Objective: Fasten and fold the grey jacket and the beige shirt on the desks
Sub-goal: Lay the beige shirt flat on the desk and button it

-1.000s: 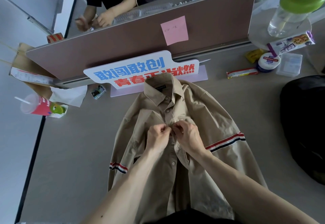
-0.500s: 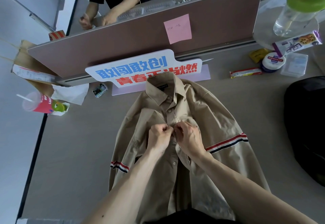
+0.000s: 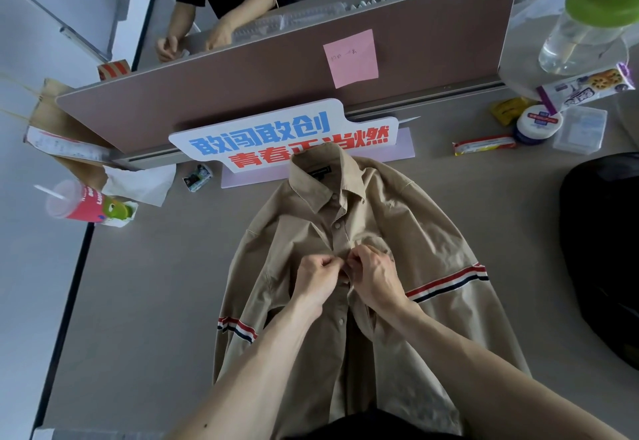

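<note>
The left hand [image 3: 316, 284] and right hand [image 3: 377, 280] meet fingertip to fingertip, each pinching one front edge of the beige shirt [image 3: 397, 218]. The shirt lies flat on the desk [image 3: 155, 284] beneath them. Its front opening runs from the collar [image 3: 321, 180] beyond the fingertips back toward the wrists, where the next unfastened button [image 3: 342, 321] sits between both forearms.

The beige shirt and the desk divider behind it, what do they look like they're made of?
The beige shirt: probably woven cotton-like cloth, matte; it creases and drapes softly. The desk divider: seemingly a fabric-covered panel, matte pinkish brown, no glare, though its weave is too small to tell.
</note>
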The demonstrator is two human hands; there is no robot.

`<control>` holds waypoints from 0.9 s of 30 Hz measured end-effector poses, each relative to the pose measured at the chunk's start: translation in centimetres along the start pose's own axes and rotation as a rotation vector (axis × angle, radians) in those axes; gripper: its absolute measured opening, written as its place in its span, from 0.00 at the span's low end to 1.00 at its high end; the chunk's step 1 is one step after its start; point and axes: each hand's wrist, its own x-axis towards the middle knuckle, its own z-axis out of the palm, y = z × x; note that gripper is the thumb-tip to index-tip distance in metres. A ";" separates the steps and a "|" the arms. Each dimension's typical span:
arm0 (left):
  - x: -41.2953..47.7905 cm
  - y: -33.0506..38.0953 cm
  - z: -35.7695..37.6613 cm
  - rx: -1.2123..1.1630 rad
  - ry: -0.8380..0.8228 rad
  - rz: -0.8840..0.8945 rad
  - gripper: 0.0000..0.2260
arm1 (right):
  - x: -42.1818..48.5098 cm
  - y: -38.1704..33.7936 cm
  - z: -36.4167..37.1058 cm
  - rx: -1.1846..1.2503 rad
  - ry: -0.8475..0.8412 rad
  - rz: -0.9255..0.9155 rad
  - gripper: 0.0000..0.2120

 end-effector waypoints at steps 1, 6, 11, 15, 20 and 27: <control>-0.2 0.0 0.1 -0.016 -0.011 -0.035 0.13 | -0.1 0.1 0.2 -0.014 -0.012 0.007 0.07; -0.3 -0.5 0.5 -0.100 0.040 -0.082 0.10 | -0.5 0.1 0.3 -0.030 0.011 0.018 0.04; -0.2 -0.3 0.8 -0.073 0.119 -0.032 0.10 | -0.3 0.0 0.1 0.021 0.013 0.015 0.05; -0.8 -0.1 1.2 -0.098 0.138 0.026 0.08 | -0.1 -0.2 -0.1 0.147 0.031 0.084 0.03; -0.9 -0.5 0.7 0.101 0.146 0.236 0.12 | 0.5 -1.0 -0.5 0.236 0.007 0.259 0.05; -0.1 -1.3 -0.7 0.149 0.062 0.330 0.13 | 2.4 -2.2 -1.3 0.696 -0.207 0.720 0.06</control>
